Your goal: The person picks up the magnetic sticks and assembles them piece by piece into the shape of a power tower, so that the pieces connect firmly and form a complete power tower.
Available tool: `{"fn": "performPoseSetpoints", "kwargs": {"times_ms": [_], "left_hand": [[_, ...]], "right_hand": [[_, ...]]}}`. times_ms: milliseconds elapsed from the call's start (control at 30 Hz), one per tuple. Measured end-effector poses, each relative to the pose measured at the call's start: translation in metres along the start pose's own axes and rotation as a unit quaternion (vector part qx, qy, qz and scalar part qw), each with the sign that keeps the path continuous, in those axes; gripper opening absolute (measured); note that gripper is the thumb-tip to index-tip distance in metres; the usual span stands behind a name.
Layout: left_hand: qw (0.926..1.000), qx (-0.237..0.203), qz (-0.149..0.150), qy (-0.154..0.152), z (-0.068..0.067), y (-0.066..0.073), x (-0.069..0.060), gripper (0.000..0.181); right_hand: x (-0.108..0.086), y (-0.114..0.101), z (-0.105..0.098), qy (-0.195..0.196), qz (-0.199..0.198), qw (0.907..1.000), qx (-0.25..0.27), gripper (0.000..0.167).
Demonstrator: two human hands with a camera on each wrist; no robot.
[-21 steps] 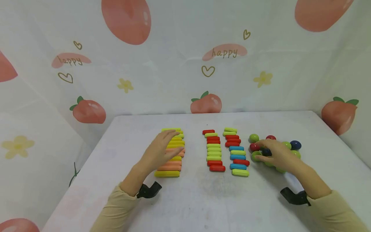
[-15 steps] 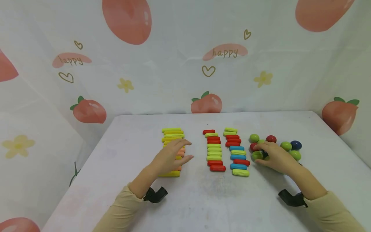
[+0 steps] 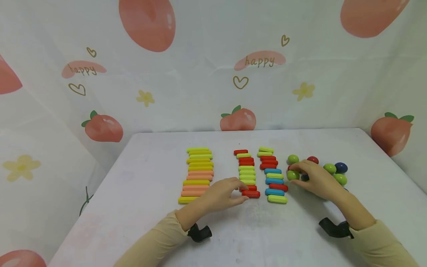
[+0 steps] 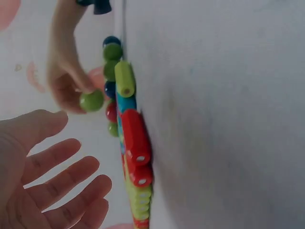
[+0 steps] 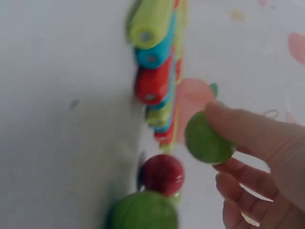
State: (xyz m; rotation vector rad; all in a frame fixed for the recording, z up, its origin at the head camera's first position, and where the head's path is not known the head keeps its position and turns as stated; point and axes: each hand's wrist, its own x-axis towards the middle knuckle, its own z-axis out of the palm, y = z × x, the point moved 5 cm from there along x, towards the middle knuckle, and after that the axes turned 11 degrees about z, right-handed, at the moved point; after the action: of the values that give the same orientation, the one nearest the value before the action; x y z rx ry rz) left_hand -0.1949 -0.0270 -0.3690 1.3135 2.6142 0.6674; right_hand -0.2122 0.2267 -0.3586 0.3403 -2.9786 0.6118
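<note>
My right hand (image 3: 315,180) pinches a shiny green ball (image 3: 293,175) between thumb and fingers. In the right wrist view that green ball (image 5: 205,140) is apart from the dark red ball (image 5: 163,174) and another green ball (image 5: 145,212). My left hand (image 3: 221,194), fingers spread and holding nothing, is over the near end of a column of short red and lime sticks. A red stick (image 3: 251,194) lies closest to its fingertips. In the left wrist view, the left hand (image 4: 57,181) appears beside the red sticks (image 4: 136,138). Touching cannot be told.
Left of that column lie longer yellow and peach sticks (image 3: 198,173) in a column. Right of it runs a column of blue, red and lime sticks (image 3: 274,181). Several green, red and dark blue balls (image 3: 341,167) cluster around the right hand on the white table (image 3: 233,233).
My left hand has moved right and nearer, from over the yellow and peach sticks to the red ones. My right hand has pinched a green ball and raised it slightly.
</note>
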Motion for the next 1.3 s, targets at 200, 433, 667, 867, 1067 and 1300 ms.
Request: {"fn": "performPoseSetpoints", "kwargs": {"times_ms": [200, 433, 667, 867, 1067, 1300], "left_hand": [[0.9996, 0.01, -0.02, -0.016, 0.01, -0.002, 0.013, 0.031], [0.9977, 0.046, -0.036, -0.034, 0.017, -0.005, 0.023, 0.03], [0.9916, 0.092, -0.06, -0.068, 0.024, -0.006, 0.026, 0.03], [0.9939, 0.058, -0.08, -0.048, 0.02, -0.007, 0.022, 0.026], [0.9937, -0.068, -0.076, 0.048, 0.002, -0.01, 0.01, 0.025], [0.9857, -0.132, -0.035, 0.098, -0.007, -0.005, 0.0, 0.024]], "right_hand": [[-0.002, -0.013, -0.006, 0.026, -0.027, 0.9982, 0.047, 0.038], [-0.004, -0.024, -0.006, 0.029, -0.049, 0.995, 0.082, 0.037], [-0.003, -0.034, -0.006, 0.028, -0.044, 0.9948, 0.087, 0.035], [-0.004, -0.043, 0.0, 0.017, -0.071, 0.9901, 0.12, 0.033], [-0.005, -0.051, 0.008, 0.002, -0.106, 0.9828, 0.151, 0.031], [-0.006, -0.062, 0.013, -0.008, -0.119, 0.9752, 0.186, 0.031]]}}
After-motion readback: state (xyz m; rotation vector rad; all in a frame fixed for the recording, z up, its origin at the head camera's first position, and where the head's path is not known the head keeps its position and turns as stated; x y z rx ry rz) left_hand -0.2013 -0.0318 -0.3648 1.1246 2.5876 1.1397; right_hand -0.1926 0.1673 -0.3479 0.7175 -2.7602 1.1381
